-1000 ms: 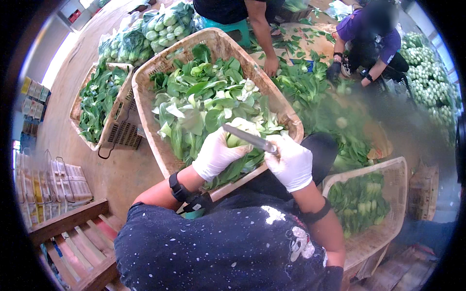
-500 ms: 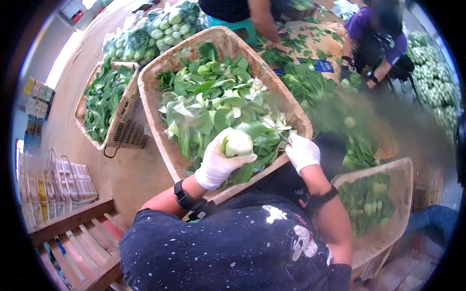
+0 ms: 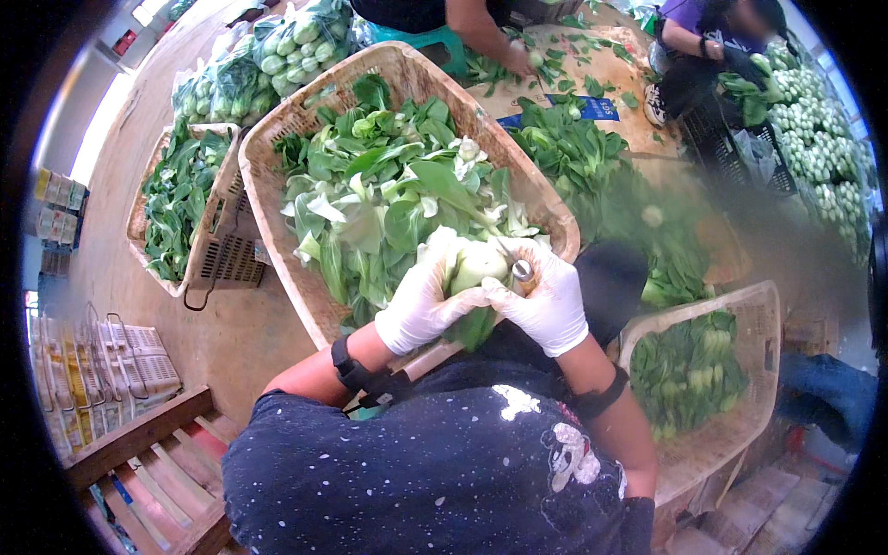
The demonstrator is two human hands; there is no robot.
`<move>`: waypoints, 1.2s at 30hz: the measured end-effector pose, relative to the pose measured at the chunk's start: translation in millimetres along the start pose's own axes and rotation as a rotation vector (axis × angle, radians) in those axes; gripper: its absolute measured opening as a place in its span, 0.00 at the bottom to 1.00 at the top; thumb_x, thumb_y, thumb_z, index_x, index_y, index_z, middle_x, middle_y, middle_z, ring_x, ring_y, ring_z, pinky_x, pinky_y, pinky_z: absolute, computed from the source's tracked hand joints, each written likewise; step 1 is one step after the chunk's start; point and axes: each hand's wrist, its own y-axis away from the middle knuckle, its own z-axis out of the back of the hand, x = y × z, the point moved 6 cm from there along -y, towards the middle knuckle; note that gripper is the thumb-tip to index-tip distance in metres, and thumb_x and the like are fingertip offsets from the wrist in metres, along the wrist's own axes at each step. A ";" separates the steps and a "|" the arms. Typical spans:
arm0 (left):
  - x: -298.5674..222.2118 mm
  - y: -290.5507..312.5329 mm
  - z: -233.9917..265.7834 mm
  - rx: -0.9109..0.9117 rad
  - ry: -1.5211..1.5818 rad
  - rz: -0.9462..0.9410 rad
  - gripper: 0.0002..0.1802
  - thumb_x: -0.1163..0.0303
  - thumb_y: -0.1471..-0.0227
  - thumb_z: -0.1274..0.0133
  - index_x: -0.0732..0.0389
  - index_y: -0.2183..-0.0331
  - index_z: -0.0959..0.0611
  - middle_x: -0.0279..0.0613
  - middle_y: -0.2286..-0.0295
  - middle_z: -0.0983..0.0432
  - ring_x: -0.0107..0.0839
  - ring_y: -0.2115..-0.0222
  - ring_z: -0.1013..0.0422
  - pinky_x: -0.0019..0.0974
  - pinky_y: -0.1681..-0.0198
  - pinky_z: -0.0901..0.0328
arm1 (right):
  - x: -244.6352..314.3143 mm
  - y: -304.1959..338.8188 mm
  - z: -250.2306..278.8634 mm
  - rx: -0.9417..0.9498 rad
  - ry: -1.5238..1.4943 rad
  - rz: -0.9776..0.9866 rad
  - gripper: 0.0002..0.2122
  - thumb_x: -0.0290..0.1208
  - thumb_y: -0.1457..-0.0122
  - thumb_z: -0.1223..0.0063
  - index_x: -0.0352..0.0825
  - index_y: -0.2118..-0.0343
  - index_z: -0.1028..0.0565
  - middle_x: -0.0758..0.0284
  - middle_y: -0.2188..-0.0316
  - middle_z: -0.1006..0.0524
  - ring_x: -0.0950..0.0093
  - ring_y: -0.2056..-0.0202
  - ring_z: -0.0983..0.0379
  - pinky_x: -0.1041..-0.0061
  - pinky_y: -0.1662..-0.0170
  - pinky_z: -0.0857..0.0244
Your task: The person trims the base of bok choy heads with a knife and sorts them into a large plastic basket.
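L hand [image 3: 427, 298] & R hand [image 3: 548, 301] in white gloves, blk straps [image 3: 350, 366] on both arms, w/ pale-green veg head [image 3: 481, 265] & silvery knife handle [image 3: 523, 269]. Shirt [image 3: 398, 472] is dk navy w/ white flecks, plus white & pink motif [image 3: 575, 456]. Big crate [image 3: 541, 199] is tan w/ brown stains; its leaves [image 3: 398, 185] run lt to dk green w/ creamy-white stalks. R crate [image 3: 758, 351] shows pale beige, greens [image 3: 689, 370] inside dk-leafed w/ lt-green stems. In bkgd: teal stool [image 3: 449, 44], blue sheet [image 3: 599, 109] w/ white print, co-worker's purple top [image 3: 680, 16], whitish-green veg pile [image 3: 819, 129]. Slatted rack [image 3: 139, 435], lower L, is reddish-brown w/ tan & pinkish-red slats; floor [image 3: 231, 338] is tan-brown.
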 end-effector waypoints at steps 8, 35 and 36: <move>-1.9 3.9 -5.5 0.344 0.476 0.219 0.24 0.56 0.46 0.48 0.62 0.53 0.27 0.38 0.57 0.29 0.26 0.58 0.33 0.31 0.51 0.40 | -24.4 -1.9 4.5 0.131 0.166 0.036 0.12 0.34 0.57 0.41 0.33 0.71 0.24 0.63 0.80 0.25 0.73 0.78 0.27 0.76 0.70 0.33; 5.4 -12.9 -13.3 0.287 0.512 0.259 0.24 0.72 0.56 0.39 0.64 0.55 0.25 0.34 0.60 0.27 0.22 0.59 0.33 0.29 0.52 0.39 | -24.1 -8.7 2.0 0.234 0.132 0.074 0.23 0.34 0.55 0.34 0.29 0.57 0.28 0.65 0.63 0.27 0.77 0.60 0.30 0.77 0.55 0.36; 7.9 -13.6 -14.8 0.250 0.536 0.230 0.21 0.72 0.54 0.41 0.64 0.56 0.24 0.33 0.63 0.26 0.22 0.61 0.32 0.29 0.54 0.38 | -32.8 -8.0 2.7 0.227 -0.008 -0.032 0.23 0.34 0.55 0.34 0.28 0.58 0.28 0.65 0.63 0.27 0.77 0.61 0.30 0.77 0.56 0.35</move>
